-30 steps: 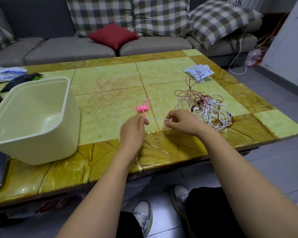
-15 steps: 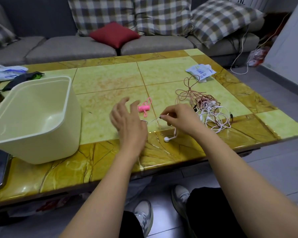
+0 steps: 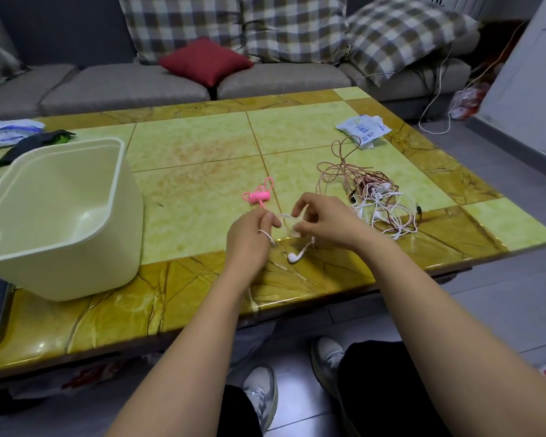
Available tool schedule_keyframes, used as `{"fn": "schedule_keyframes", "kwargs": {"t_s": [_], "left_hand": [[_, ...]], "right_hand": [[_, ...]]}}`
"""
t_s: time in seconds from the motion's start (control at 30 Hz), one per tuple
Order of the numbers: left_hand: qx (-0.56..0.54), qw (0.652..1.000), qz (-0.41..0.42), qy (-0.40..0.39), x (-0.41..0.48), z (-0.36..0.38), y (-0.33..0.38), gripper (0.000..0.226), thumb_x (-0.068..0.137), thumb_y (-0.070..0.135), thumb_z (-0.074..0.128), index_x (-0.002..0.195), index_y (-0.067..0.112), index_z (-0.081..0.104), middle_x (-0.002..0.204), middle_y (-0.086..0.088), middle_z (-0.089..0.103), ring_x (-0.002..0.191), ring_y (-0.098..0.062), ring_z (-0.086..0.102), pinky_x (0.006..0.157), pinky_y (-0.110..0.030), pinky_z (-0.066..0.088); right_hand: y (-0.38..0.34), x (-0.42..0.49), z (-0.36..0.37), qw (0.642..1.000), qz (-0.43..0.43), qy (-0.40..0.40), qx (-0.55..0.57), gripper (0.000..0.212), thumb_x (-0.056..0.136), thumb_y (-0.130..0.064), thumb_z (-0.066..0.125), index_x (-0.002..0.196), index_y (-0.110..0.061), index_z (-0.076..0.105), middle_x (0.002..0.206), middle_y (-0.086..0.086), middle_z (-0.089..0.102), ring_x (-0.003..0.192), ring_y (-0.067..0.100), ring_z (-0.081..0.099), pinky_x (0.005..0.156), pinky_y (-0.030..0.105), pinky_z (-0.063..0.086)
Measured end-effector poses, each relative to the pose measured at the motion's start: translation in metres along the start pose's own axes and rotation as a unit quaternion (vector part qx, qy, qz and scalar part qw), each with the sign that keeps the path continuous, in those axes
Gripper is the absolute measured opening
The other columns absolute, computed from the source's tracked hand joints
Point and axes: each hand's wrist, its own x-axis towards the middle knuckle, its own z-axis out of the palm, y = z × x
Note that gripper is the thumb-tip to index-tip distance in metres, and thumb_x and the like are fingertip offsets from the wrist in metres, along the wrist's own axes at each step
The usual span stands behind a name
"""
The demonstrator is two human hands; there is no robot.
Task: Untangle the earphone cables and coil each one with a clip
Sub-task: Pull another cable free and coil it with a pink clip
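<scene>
1. The left hand (image 3: 249,239) hovers over the near edge of the worktop (image 3: 196,152), a glossy slab of pale green squares framed in veined amber stone. Its fingers (image 3: 267,220) are curled, with a thin white earphone cable (image 3: 264,237) looped round them.
2. The right hand (image 3: 327,223) pinches the same cable between thumb and forefinger; its other fingers arch loosely.
3. A smooth, rounded white earbud (image 3: 293,257) dangles below the hands, touching the worktop.
4. A small pink bundle (image 3: 259,195) of looped cord, bound at its middle, lies just beyond the left hand.
5. A tangle of cables (image 3: 379,200), white and dusty pink, lies right of the hands.
6. A cream plastic tub (image 3: 76,247) with rounded corners stands at the left.
</scene>
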Motion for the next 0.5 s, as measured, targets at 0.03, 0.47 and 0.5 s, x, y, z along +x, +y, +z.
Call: {"fn": "schedule_keyframes", "kwargs": {"t_s": [0.03,0.47,0.5], "left_hand": [[-0.021,0.999,-0.012,0.043,0.002,-0.004,-0.001,0.026,0.099,0.017,0.045,0.083,0.018,0.066,0.086,0.001,0.066,0.081,-0.017,0.056,0.064,-0.029,0.032],[0.0,0.996,-0.063,0.065,0.012,-0.019,-0.013,0.036,0.087,-0.004,0.04,0.114,0.012,0.058,0.107,-0.011,0.056,0.094,-0.025,0.052,0.084,-0.038,0.043],[-0.001,0.997,-0.058,0.04,0.01,-0.019,-0.01,0.04,0.086,-0.007,0.04,0.116,0.014,0.057,0.112,-0.008,0.05,0.097,-0.02,0.049,0.086,-0.035,0.041]], "right_hand": [[0.004,0.0,-0.005,0.997,0.028,0.01,-0.07,0.01,0.086,-0.024,0.068,0.093,-0.025,0.062,0.081,-0.004,0.069,0.082,0.016,0.062,0.085,0.033,0.04],[0.011,0.008,-0.011,0.986,0.036,0.07,-0.148,0.041,0.088,-0.027,0.063,0.129,-0.032,0.057,0.137,-0.002,0.052,0.137,0.022,0.028,0.11,0.041,0.012],[0.004,0.009,-0.008,0.99,0.003,0.076,-0.116,0.048,0.089,-0.028,0.062,0.135,-0.03,0.052,0.14,-0.002,0.049,0.138,0.021,0.027,0.11,0.038,0.01]]}}
